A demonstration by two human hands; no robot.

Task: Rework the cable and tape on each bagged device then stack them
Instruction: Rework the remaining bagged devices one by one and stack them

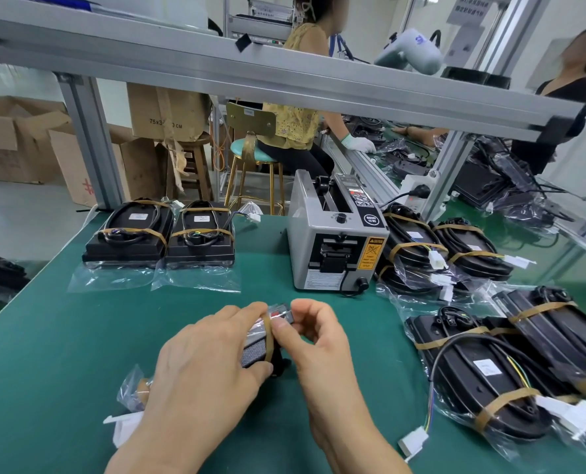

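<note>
While my left hand [209,357] is gripping the device [259,340] to steady it, my right hand [313,331] is pinching its tape [268,331] at twelve o'clock, probably to peel it.

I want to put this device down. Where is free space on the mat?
Free: the mat between the two stacks, the tape machine and the hands; also the near left mat. Crowded: the right side, with bagged devices.

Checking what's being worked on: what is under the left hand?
Under the left hand lies a bagged device with a tan tape band round it, on the green mat. The right hand's fingers pinch at the band. Most of the device is covered.
</note>
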